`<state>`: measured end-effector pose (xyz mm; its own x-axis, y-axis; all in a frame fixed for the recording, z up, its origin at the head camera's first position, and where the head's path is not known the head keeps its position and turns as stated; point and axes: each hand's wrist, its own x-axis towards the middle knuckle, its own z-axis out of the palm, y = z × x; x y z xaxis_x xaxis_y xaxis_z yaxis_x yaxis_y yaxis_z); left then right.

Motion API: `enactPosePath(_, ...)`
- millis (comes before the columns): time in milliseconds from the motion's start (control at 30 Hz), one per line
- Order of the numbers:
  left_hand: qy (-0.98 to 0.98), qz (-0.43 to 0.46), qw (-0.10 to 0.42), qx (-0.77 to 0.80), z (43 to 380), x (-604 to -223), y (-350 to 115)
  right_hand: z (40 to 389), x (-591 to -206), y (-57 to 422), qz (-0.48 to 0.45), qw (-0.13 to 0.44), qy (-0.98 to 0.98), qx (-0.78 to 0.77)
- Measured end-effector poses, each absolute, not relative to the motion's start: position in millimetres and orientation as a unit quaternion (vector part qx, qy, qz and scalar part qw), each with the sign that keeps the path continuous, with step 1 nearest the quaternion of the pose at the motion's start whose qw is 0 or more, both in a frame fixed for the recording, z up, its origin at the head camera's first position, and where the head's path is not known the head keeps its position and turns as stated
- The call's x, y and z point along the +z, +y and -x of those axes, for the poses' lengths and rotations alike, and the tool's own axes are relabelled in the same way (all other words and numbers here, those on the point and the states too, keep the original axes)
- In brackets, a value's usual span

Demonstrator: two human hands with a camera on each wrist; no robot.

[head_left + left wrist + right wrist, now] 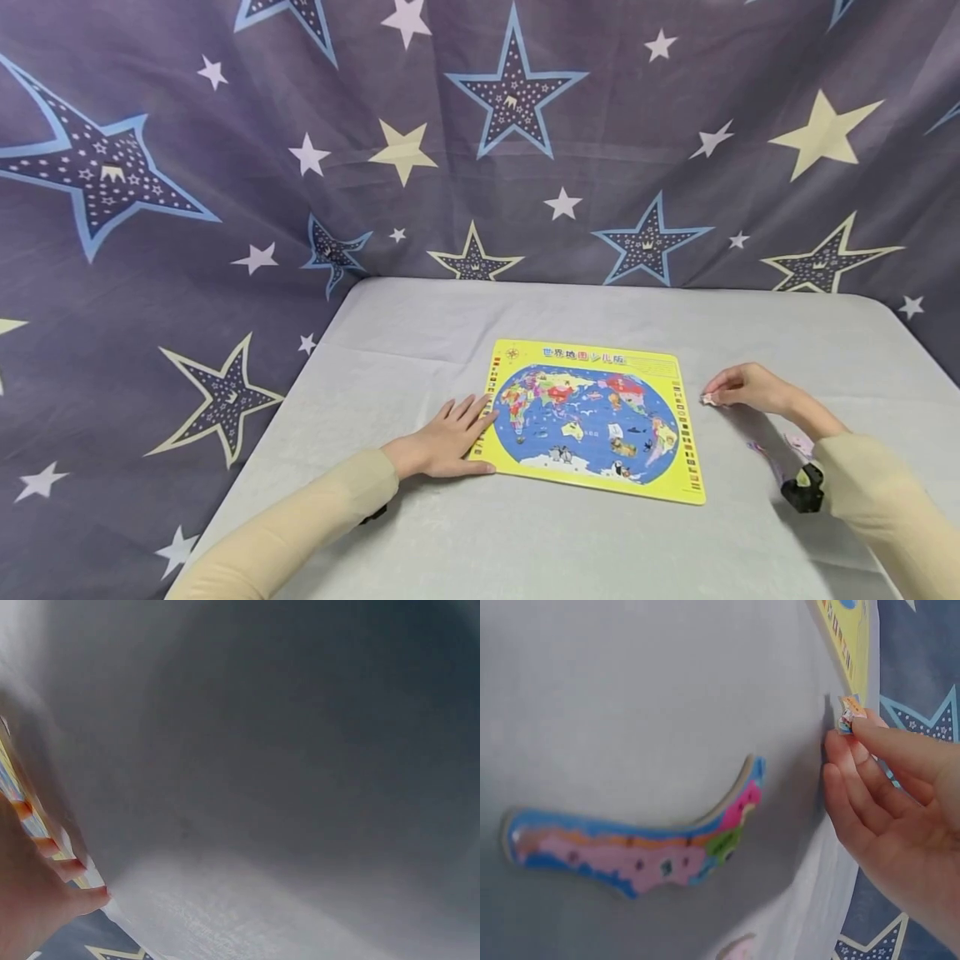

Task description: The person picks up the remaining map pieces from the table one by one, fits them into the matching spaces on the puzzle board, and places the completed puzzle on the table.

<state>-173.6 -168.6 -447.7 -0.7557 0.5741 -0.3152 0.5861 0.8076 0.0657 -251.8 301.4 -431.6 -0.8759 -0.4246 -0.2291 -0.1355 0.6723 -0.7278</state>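
A yellow-bordered world map puzzle board [588, 492] lies flat on the cloth-covered table. My left hand [450, 442] rests at its left edge with the fingers spread, some lying over the border. To the right of the board, my right hand [757, 387] pinches a small puzzle piece [848, 714] between thumb and fingers. That piece has orange and white colours and is apart from the board. A long curved puzzle piece [637, 855], pink with blue edges, lies on the cloth near the right wrist. Part of another pink piece [739, 949] shows below it.
Grey cloth [420, 533] covers the table. A dark star-patterned curtain [420, 100] hangs behind it and along its left side. A black wrist device [804, 490] sits under the right sleeve, close to the loose pieces.
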Motion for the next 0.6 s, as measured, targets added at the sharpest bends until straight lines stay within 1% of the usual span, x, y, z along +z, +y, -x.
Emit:
enactPosePath(267, 0.938, -0.308, 0.160, -0.012, 174, -450, -170, 246, -427, 287, 0.192, 0.193, 0.874, -0.403)
enactPosePath(600, 0.938, -0.308, 0.159, -0.011, 175, -452, -169, 240, -424, 269, 0.203, 0.193, 0.876, -0.392)
